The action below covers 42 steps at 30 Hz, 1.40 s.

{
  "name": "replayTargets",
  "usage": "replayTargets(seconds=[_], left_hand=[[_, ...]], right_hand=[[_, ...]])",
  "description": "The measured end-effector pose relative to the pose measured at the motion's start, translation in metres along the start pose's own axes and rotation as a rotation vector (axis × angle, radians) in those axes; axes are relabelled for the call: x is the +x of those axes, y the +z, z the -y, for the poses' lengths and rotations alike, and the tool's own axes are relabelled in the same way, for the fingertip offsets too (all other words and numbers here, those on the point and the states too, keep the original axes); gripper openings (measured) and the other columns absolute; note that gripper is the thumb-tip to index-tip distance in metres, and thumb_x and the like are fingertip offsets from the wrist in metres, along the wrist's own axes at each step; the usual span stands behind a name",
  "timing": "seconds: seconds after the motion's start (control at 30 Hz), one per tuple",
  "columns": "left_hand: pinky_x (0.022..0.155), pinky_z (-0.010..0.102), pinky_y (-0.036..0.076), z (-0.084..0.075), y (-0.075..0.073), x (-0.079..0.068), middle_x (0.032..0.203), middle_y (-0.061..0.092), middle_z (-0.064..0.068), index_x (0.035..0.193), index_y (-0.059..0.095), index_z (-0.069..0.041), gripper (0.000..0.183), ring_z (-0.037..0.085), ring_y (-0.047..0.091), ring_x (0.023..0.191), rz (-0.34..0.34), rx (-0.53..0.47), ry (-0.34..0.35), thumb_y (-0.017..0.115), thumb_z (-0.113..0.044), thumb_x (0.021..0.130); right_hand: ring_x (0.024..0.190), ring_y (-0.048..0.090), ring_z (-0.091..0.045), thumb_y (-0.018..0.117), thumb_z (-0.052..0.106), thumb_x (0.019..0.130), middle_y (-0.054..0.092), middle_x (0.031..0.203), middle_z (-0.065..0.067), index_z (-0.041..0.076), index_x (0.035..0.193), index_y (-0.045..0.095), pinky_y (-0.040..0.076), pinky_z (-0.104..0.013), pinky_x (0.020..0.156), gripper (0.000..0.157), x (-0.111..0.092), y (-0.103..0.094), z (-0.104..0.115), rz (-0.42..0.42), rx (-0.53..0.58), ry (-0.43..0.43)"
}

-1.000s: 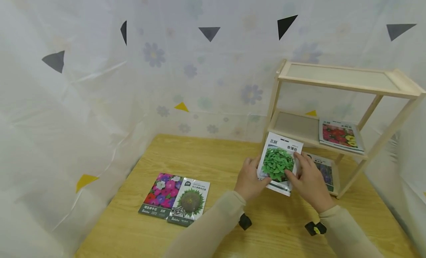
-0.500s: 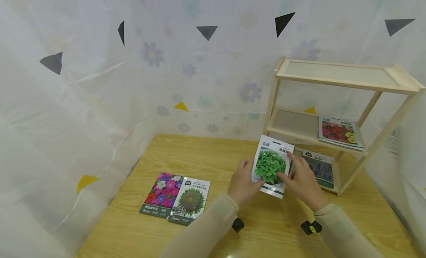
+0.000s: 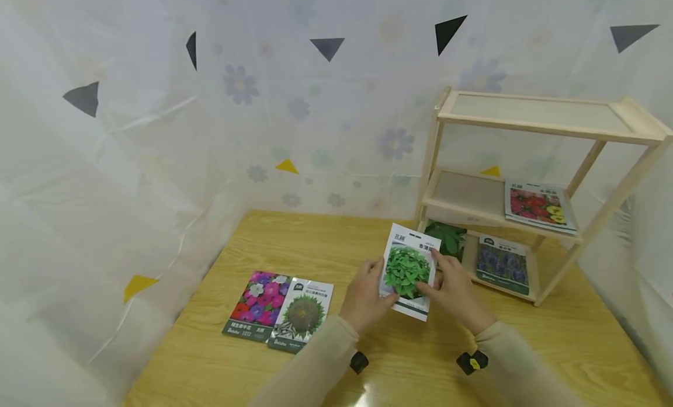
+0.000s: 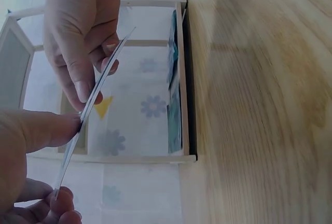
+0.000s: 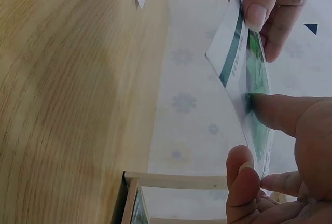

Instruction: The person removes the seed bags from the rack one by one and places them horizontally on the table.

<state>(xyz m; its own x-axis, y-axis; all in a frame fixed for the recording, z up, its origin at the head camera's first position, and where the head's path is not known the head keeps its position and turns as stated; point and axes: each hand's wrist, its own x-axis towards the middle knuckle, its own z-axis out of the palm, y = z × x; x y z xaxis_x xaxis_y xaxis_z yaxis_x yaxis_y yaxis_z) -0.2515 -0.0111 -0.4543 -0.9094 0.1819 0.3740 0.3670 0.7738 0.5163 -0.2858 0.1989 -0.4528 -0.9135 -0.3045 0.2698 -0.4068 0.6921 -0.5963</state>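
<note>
A white seed packet [image 3: 407, 270] with a picture of green leaves is held between both hands above the table, in front of the shelf. My left hand [image 3: 365, 299] pinches its left edge, the thumb on the front. At its right edge my right hand [image 3: 457, 293] grips it, thumb also on the picture. Seen nearly edge-on in the left wrist view, the packet [image 4: 78, 136] is thin and slightly bowed. In the right wrist view, fingers of the right hand [image 5: 311, 146] lie behind the packet [image 5: 249, 89] with the thumb in front.
A wooden shelf [image 3: 526, 127] stands at the right. Its middle tier bears a red-flower packet [image 3: 538, 207]; the bottom tier has a purple-flower packet [image 3: 502, 264] and a green-leaf packet [image 3: 447, 239]. On the table's left lie a petunia-like flower packet [image 3: 257, 305] and an overlapping sunflower packet [image 3: 302, 315].
Both hands have carried the green-leaf packet left and a little lower, away from the shelf. The leafy packet on the bottom tier has come into view.
</note>
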Motion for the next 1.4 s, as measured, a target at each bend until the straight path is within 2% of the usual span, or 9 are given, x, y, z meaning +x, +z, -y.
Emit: replayTargets(seconds=[0.2, 0.4, 0.57, 0.67, 0.77, 0.9, 1.03, 1.23, 1.4], left_hand=[[0.080, 0.027, 0.049, 0.012, -0.007, -0.011, 0.127, 0.042, 0.010, 0.141, 0.031, 0.000, 0.085, 0.018, 0.056, 0.098, 0.026, 0.028, 0.008, 0.075, -0.032, 0.075], [0.077, 0.028, 0.049, 0.026, -0.011, -0.021, 0.131, 0.039, 0.010, 0.141, 0.031, -0.001, 0.086, 0.018, 0.055, 0.096, 0.078, 0.070, -0.009, 0.075, -0.034, 0.075], [0.080, 0.033, 0.049, 0.037, -0.013, -0.030, 0.132, 0.038, 0.011, 0.141, 0.034, -0.006, 0.089, 0.022, 0.053, 0.101, 0.155, 0.102, -0.031, 0.077, -0.040, 0.071], [0.085, 0.035, 0.047, 0.043, -0.013, -0.035, 0.133, 0.037, 0.013, 0.142, 0.034, -0.011, 0.092, 0.024, 0.052, 0.105, 0.209, 0.107, -0.039, 0.078, -0.043, 0.068], [0.090, 0.039, 0.044, 0.048, -0.014, -0.039, 0.135, 0.036, 0.015, 0.142, 0.034, -0.012, 0.094, 0.027, 0.047, 0.113, 0.240, 0.103, -0.036, 0.080, -0.042, 0.066], [0.093, 0.043, 0.041, 0.054, -0.017, -0.044, 0.133, 0.039, 0.016, 0.139, 0.038, -0.011, 0.091, 0.030, 0.042, 0.116, 0.251, 0.126, -0.018, 0.081, -0.041, 0.065], [0.093, 0.043, 0.040, 0.061, -0.021, -0.050, 0.128, 0.045, 0.015, 0.136, 0.044, -0.011, 0.087, 0.029, 0.043, 0.114, 0.259, 0.203, 0.009, 0.080, -0.044, 0.064], [0.094, 0.049, 0.036, 0.070, -0.023, -0.059, 0.121, 0.050, 0.014, 0.133, 0.048, -0.011, 0.089, 0.030, 0.044, 0.112, 0.303, 0.301, 0.038, 0.080, -0.050, 0.059], [0.097, 0.054, 0.031, 0.077, -0.022, -0.065, 0.116, 0.053, 0.012, 0.130, 0.051, -0.013, 0.088, 0.031, 0.043, 0.113, 0.336, 0.361, 0.042, 0.077, -0.056, 0.058]], right_hand=[[0.062, 0.048, -0.012, 0.068, 0.041, 0.080, 0.044, 0.110, -0.014, 0.009, 0.145, 0.025, 0.044, -0.026, 0.049, 0.084, 0.003, 0.015, 0.003, 0.066, 0.034, 0.018], [0.066, 0.051, -0.011, 0.069, 0.045, 0.078, 0.043, 0.122, -0.014, 0.013, 0.145, 0.023, 0.046, -0.029, 0.057, 0.088, 0.008, 0.030, 0.005, 0.127, 0.036, 0.013], [0.092, 0.057, -0.024, 0.069, 0.044, 0.078, 0.042, 0.132, -0.015, 0.012, 0.145, 0.024, 0.048, -0.043, 0.078, 0.087, 0.010, 0.039, 0.011, 0.164, 0.027, 0.003], [0.114, 0.047, -0.034, 0.068, 0.045, 0.079, 0.035, 0.140, -0.015, 0.012, 0.145, 0.024, 0.040, -0.053, 0.090, 0.086, 0.011, 0.043, 0.013, 0.182, 0.000, -0.011], [0.123, 0.038, -0.036, 0.069, 0.045, 0.078, 0.034, 0.141, -0.015, 0.012, 0.145, 0.025, 0.034, -0.055, 0.095, 0.087, 0.011, 0.048, 0.014, 0.199, -0.009, -0.006], [0.120, 0.042, -0.033, 0.069, 0.047, 0.076, 0.040, 0.137, -0.016, 0.012, 0.145, 0.026, 0.037, -0.051, 0.094, 0.088, 0.013, 0.058, 0.014, 0.232, -0.029, 0.009], [0.117, 0.045, -0.030, 0.069, 0.051, 0.075, 0.042, 0.134, -0.016, 0.011, 0.144, 0.029, 0.039, -0.048, 0.093, 0.089, 0.014, 0.069, 0.014, 0.274, -0.051, 0.020], [0.099, 0.053, -0.020, 0.070, 0.054, 0.072, 0.051, 0.119, -0.012, 0.010, 0.143, 0.031, 0.045, -0.041, 0.086, 0.093, 0.013, 0.085, 0.016, 0.338, -0.088, 0.059], [0.106, 0.052, -0.027, 0.070, 0.054, 0.072, 0.050, 0.122, -0.016, 0.007, 0.141, 0.033, 0.043, -0.046, 0.089, 0.092, 0.010, 0.092, 0.020, 0.381, -0.105, 0.045]])
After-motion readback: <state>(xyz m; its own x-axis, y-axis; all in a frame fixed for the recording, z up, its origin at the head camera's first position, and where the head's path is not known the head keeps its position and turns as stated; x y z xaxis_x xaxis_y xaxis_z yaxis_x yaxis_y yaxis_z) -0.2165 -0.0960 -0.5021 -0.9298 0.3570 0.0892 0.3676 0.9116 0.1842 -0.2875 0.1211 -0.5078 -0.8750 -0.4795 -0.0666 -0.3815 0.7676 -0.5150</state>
